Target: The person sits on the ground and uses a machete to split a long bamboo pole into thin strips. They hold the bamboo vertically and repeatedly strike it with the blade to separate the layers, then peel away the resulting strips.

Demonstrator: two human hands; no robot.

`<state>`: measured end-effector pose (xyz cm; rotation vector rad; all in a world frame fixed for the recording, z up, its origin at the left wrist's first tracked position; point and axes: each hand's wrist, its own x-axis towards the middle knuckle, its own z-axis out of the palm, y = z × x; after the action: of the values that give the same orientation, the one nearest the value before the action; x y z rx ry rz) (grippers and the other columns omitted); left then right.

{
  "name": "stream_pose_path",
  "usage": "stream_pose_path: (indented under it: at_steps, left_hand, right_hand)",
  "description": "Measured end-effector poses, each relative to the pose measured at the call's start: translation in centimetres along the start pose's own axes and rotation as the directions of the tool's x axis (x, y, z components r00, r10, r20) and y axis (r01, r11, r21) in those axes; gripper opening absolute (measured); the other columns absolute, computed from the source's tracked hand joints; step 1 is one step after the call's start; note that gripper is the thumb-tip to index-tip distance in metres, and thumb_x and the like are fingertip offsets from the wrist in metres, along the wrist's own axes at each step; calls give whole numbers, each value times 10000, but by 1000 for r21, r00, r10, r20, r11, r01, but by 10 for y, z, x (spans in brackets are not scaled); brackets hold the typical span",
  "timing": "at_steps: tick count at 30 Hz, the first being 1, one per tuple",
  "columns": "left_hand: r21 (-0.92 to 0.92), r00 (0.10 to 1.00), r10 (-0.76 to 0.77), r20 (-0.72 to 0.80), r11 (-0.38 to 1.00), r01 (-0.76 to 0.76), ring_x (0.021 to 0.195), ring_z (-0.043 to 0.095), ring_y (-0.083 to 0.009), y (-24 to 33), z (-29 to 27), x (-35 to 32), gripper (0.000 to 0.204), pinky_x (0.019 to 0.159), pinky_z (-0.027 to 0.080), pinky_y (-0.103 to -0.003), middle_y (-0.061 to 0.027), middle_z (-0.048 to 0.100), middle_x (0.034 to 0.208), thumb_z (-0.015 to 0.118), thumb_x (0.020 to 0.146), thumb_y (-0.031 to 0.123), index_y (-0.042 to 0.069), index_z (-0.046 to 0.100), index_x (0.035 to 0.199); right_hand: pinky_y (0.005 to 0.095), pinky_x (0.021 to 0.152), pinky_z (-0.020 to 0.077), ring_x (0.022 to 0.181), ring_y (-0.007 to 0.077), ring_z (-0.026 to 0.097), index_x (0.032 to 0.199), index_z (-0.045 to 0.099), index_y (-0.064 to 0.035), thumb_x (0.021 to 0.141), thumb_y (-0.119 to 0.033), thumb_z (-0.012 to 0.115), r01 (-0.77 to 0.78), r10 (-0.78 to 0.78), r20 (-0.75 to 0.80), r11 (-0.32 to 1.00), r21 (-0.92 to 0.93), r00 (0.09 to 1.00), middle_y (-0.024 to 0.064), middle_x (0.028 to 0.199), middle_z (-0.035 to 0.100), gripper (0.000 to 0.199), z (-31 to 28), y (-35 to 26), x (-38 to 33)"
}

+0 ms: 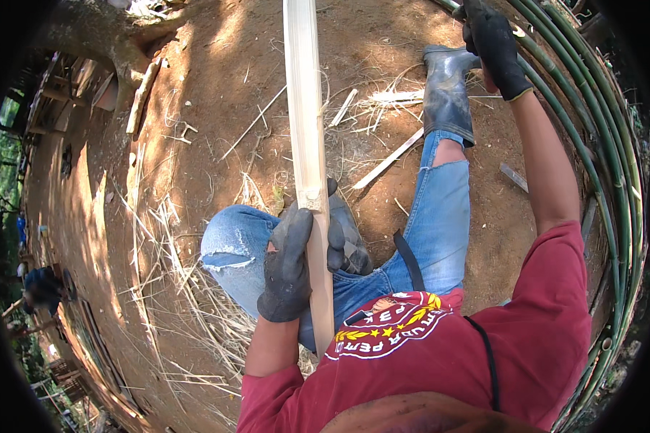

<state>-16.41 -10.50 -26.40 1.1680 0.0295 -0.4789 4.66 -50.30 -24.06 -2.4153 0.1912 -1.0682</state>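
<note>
Between knees: left hand (pixel 290 263) clamped on bamboo slat (pixel 305 108); right hand (pixel 495 43) raised, gripping tool handle.

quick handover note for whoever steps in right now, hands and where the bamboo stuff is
Left hand: gloved, wrapped around the pale split bamboo slat, which runs from the lap up and away.
Right hand: gloved, raised at the upper right by the green bamboo poles; what it grips is cut off by the frame edge.
Done: shavings and offcut strips lie on the dirt.
Left: cannot tell how far the slat is worked.
</note>
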Motion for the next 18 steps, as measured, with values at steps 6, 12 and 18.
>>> stream_pose_path:
  at_steps: [6, 12, 18]
  left_hand:
    - [-24, 998, -28, -51, 999, 26, 641, 524, -109, -3, -3, 1, 560, 581, 436, -239, -41, 577, 786, 386, 1072, 371, -35, 433, 1454]
    - [697, 952, 299, 60, 670, -254, 968, 668, -291, -14, -21, -6, 368, 846, 523, -377, -142, 680, 1097, 628, 920, 97, 6, 614, 1276]
    - [829, 838, 489, 243, 345, -441, 1085, 659, -333, -21, -28, 0, 354, 921, 524, -408, -169, 671, 1186, 651, 882, 18, -6, 634, 1235]
  right_hand:
    - [291, 497, 408, 519, 92, 517, 1001, 655, -72, 922, -408, 723, -121, -77, 532, 937, 328, 843, 8, 624, 570, 351, -38, -120, -154]
    - [363, 608, 521, 667, 262, 694, 1040, 644, -49, 650, -496, 896, 233, -421, 426, 874, 427, 801, 96, 759, 686, 645, -23, -171, -222]
    - [372, 592, 513, 643, 259, 682, 989, 656, -55, 635, -557, 882, 264, -421, 416, 885, 385, 806, 83, 713, 661, 654, -13, -172, -216]
